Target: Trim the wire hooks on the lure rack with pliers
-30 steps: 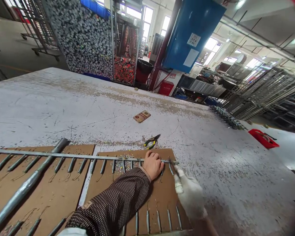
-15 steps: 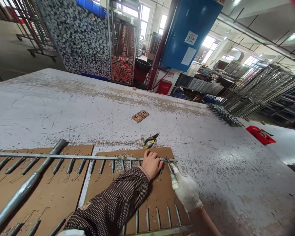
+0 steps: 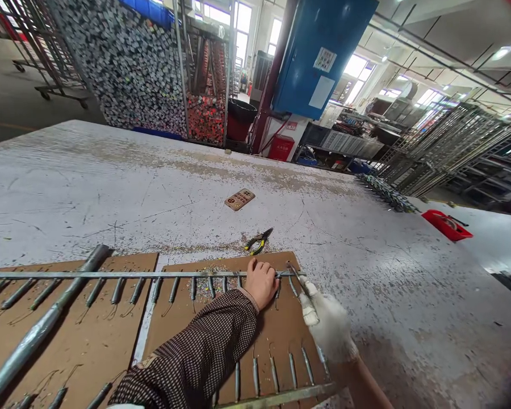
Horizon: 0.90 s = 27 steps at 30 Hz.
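Scuffed white worktable (image 3: 111, 199) on a workshop floor, two hands at a metal strip (image 3: 174, 275).
The strip crosses brown cardboard sheets (image 3: 276, 335) above grey cylinders (image 3: 174, 289); bare left hand (image 3: 262, 282) bends its fingers over it, grip unclear; gloved right hand (image 3: 327, 321) clasps a slim tool (image 3: 292, 269) at its end.

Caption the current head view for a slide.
Bare left hand on a long metal strip laid across cardboard, gloved right hand near its end, yellow-and-black pliers lying beyond.

On the desk (image 3: 366, 244), pliers (image 3: 262, 236) are lying beyond the bar (image 3: 111, 275).
A card (image 3: 239, 199) is lying behind them; a tray (image 3: 455, 234) is sitting far right.
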Each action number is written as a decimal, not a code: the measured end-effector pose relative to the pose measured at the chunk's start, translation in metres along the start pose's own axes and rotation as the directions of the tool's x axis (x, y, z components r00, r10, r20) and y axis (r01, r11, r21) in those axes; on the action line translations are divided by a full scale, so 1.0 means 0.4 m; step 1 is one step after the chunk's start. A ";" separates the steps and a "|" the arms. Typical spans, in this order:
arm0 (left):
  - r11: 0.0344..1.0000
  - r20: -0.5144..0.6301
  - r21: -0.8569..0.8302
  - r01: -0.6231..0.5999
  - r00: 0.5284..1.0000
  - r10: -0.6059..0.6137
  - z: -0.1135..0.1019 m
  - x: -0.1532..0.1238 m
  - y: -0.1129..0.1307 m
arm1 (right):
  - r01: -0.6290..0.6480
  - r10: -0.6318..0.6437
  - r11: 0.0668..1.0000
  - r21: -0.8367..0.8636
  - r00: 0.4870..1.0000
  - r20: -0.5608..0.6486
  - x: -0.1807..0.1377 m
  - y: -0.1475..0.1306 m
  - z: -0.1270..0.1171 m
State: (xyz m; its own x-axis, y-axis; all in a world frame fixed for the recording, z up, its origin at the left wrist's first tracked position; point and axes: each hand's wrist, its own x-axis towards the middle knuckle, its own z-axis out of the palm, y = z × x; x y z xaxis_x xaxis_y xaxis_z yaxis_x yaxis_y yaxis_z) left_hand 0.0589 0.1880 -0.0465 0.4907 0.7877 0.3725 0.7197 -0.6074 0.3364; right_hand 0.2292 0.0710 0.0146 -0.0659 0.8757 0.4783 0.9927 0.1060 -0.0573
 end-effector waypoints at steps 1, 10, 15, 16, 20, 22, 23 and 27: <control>1.000 -0.002 0.002 -0.001 1.000 0.001 0.000 0.000 0.000 | 0.003 -0.002 0.999 0.053 1.000 -0.025 0.000 -0.001 -0.005; 1.000 -0.027 0.012 0.004 1.000 -0.004 -0.005 0.001 0.001 | 0.055 -0.055 0.998 0.006 0.998 -0.003 -0.027 -0.001 0.023; 1.000 -0.032 0.012 0.001 0.999 -0.001 -0.004 0.000 0.001 | 0.075 -0.073 0.996 0.044 0.997 -0.038 -0.023 -0.002 0.017; 1.000 -0.035 0.015 0.001 0.999 0.000 -0.004 0.000 0.000 | 0.084 -0.084 0.996 0.022 0.996 -0.024 -0.018 -0.004 0.019; 1.000 -0.029 0.020 0.001 1.000 0.000 -0.005 0.000 0.000 | 0.057 -0.057 0.998 -0.002 0.998 -0.007 -0.011 -0.006 0.022; 1.000 -0.021 0.023 -0.001 1.000 0.002 -0.008 0.001 0.002 | 0.024 -0.024 0.999 0.035 1.000 -0.016 -0.017 -0.005 0.023; 1.000 -0.020 0.026 0.001 1.000 0.000 -0.010 0.002 0.002 | 0.021 -0.020 0.999 0.048 1.000 -0.015 -0.020 -0.004 0.025; 0.999 -0.026 0.036 0.015 1.000 -0.014 -0.012 0.002 0.003 | 0.020 -0.022 0.999 0.036 0.998 0.059 -0.023 0.000 0.034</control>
State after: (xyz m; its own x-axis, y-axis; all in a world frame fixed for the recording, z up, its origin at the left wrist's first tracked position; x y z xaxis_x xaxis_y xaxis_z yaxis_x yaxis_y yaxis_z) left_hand 0.0580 0.1874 -0.0417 0.4677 0.7932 0.3900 0.7442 -0.5914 0.3105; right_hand 0.2283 0.0693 -0.0019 -0.0933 0.8996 0.4265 0.9870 0.1400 -0.0794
